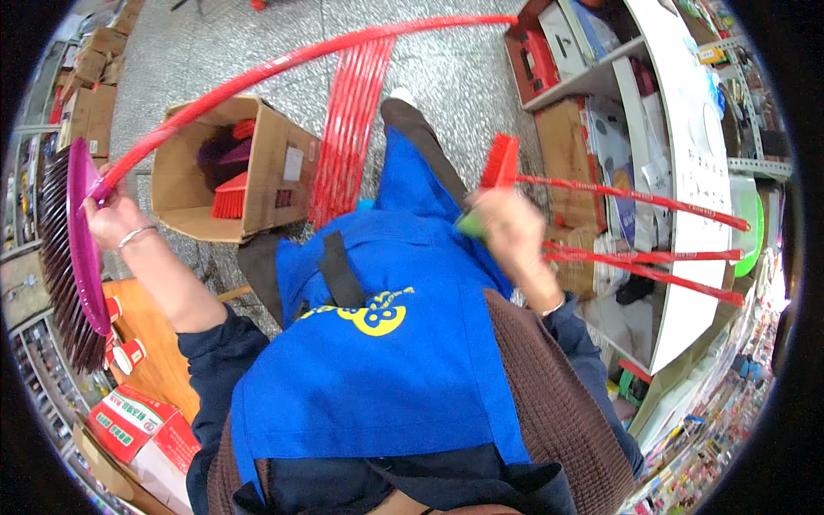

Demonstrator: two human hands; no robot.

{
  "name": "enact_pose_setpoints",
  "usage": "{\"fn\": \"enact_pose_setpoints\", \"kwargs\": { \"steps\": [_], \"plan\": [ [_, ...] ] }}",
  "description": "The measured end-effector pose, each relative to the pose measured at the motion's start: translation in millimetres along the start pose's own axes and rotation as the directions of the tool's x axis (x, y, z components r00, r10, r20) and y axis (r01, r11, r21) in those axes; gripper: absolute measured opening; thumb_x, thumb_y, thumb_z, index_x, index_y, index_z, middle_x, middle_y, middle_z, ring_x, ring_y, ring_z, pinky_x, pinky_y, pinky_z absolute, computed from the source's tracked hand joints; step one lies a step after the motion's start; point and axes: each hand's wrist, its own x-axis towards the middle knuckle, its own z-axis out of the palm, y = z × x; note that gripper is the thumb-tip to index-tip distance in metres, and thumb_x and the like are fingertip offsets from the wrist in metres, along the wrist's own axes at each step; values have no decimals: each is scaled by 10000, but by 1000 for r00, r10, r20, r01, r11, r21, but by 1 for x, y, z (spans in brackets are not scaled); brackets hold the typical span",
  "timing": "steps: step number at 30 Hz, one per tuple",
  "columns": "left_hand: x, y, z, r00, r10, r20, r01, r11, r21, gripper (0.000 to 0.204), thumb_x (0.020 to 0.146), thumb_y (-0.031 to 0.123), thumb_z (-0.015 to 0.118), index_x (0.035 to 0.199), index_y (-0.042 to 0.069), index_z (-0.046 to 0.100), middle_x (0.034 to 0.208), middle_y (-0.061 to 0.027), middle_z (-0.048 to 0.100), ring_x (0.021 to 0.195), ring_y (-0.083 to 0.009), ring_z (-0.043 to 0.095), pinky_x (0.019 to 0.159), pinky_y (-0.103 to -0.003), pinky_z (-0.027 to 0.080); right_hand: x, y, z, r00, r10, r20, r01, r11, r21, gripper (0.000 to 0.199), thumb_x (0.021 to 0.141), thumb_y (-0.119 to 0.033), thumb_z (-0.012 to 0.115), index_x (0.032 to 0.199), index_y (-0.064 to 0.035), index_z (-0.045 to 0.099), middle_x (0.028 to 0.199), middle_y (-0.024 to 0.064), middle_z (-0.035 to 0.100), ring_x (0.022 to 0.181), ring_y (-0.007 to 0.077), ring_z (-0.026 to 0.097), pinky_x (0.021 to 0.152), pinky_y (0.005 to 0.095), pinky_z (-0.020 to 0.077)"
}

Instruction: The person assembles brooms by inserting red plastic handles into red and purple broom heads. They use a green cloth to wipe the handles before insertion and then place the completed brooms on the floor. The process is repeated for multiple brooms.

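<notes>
My left hand (120, 221) is closed around the neck of a broom, at its purple head (83, 232). Dark bristles (58, 257) point away to the left. From that head a long red handle (300, 58) arcs across the far side toward the shelf. My right hand (512, 236), blurred by motion, is curled in front of my blue apron (369, 378). Something small and green (470, 226) shows at its fingers, its kind unclear. Just beyond that hand is a red broom head (499, 161), and a red stick (635, 193) reaches rightward from it.
An open cardboard box (296, 167) holds red brush heads (230, 199). Several red sticks (350, 129) lie side by side on the speckled floor (446, 51). On the right stands a white shelf unit (678, 283); two more red sticks (652, 257) cross it. Paper cups (129, 354) sit on a wooden surface at left.
</notes>
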Motion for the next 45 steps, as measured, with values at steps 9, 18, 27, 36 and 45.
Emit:
{"fn": "enact_pose_setpoints", "kwargs": {
  "steps": [9, 18, 27, 36, 45],
  "plan": [
    [-51, -34, 21, 984, -128, -124, 126, 992, -21, 396, 974, 239, 306, 1087, -108, 460, 968, -251, 575, 906, -355, 587, 865, -558, 484, -42, 74, 3, 793, 447, 414, -218, 842, -493, 184, 754, -275, 617, 837, -113, 642, 659, 146, 613, 662, 333, 625, 615, 442, 493],
    [-62, -60, 27, 932, -348, -97, 345, 937, -48, 384, 966, 233, 332, 1127, -99, 438, 1014, -259, 564, 932, -360, 583, 882, -568, 469, 14, 11, 4, 867, 385, 316, -417, 908, 37, 262, 784, -327, 648, 903, -94, 668, 783, 143, 656, 755, 288, 648, 677, 351, 501],
    [-139, -71, 92, 887, -435, -156, 413, 897, -155, 367, 938, 269, 435, 1063, -67, 513, 938, -201, 604, 883, -320, 602, 817, -552, 486, 85, -63, -16, 944, 162, 288, -304, 764, 569, 161, 732, -17, 603, 886, -29, 650, 840, 77, 657, 782, 153, 620, 732, 289, 484],
    [-185, -55, 122, 851, -521, -74, 520, 854, -32, 329, 942, 255, 431, 1035, -35, 555, 910, -179, 628, 822, -265, 627, 711, -457, 546, 109, -104, 39, 935, -229, 269, 225, 973, 47, 281, 697, -233, 710, 932, -96, 638, 753, 95, 619, 720, 279, 594, 630, 377, 478],
    [-206, -57, 143, 883, -466, 55, 468, 884, -11, 315, 918, 262, 485, 1016, -19, 589, 889, -146, 641, 787, -237, 633, 676, -394, 547, 116, -91, 56, 797, -25, 604, -119, 973, 198, 344, 679, -223, 736, 928, -26, 605, 767, 124, 619, 735, 250, 606, 672, 364, 472]
  ]
}}
